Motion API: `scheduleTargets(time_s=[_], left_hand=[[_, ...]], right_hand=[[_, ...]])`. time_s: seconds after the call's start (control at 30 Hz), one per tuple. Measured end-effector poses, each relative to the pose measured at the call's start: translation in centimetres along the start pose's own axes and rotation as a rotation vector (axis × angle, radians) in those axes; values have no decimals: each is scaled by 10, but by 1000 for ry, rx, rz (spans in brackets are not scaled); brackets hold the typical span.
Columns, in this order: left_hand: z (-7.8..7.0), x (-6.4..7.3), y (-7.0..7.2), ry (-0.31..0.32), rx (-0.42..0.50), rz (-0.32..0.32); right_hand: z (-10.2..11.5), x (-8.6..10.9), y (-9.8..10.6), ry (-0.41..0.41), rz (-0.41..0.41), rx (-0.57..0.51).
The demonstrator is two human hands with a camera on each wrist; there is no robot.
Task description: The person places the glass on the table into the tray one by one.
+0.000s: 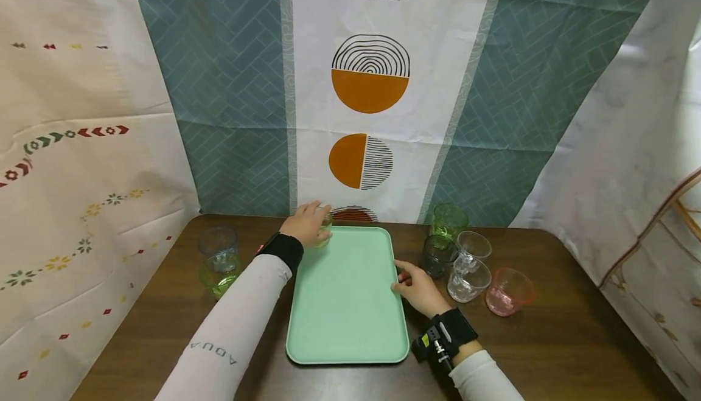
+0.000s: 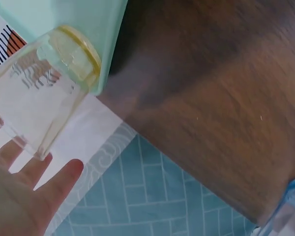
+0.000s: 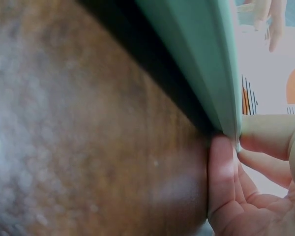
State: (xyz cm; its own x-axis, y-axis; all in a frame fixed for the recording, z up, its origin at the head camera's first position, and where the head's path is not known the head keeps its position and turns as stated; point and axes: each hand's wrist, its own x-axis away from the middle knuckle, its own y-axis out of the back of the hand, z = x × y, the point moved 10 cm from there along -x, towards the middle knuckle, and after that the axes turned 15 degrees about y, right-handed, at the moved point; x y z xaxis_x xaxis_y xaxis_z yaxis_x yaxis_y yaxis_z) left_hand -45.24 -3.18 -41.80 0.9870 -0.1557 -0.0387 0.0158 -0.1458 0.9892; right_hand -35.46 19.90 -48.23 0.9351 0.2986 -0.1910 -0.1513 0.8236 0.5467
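Note:
A pale green tray (image 1: pixel 350 303) lies on the brown table. My left hand (image 1: pixel 306 226) reaches to its far left corner, beside a clear yellow-tinted glass (image 2: pixel 44 93). In the left wrist view the fingers (image 2: pixel 59 184) are spread and nearly straight near one end of the glass; whether they touch it I cannot tell. The glass's thick yellow end overlaps the tray corner; whether it rests on the tray is unclear. At the tray's right edge, my right hand (image 1: pixel 418 288) pinches the rim, with thumb and fingers on either side of it in the right wrist view.
Right of the tray stand a green glass (image 1: pixel 449 221), a dark grey glass (image 1: pixel 438 258), two clear glasses (image 1: pixel 468 282) and a pink glass (image 1: pixel 508 294). A bluish glass (image 1: pixel 218 246) and a green glass (image 1: pixel 219 276) stand at the left. Patterned cloth (image 1: pixel 235 84) hangs behind the table.

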Motion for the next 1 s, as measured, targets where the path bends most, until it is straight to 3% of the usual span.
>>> scheduleTargets(time_s=[0.2, 0.4, 0.67, 0.9, 1.0], left_hand=[[3, 3, 8, 20, -14, 71], [9, 14, 26, 47, -12, 115], [42, 10, 30, 108, -74, 127], [68, 43, 50, 190, -104, 348], [80, 54, 60, 194, -102, 383]], right_hand=[[-1, 0, 1, -1, -10, -7], [-1, -1, 0, -3, -3, 3], [-1, -1, -2, 14, -1, 5], [-1, 1, 1, 16, -8, 0], [0, 0, 0, 22, 2, 6]])
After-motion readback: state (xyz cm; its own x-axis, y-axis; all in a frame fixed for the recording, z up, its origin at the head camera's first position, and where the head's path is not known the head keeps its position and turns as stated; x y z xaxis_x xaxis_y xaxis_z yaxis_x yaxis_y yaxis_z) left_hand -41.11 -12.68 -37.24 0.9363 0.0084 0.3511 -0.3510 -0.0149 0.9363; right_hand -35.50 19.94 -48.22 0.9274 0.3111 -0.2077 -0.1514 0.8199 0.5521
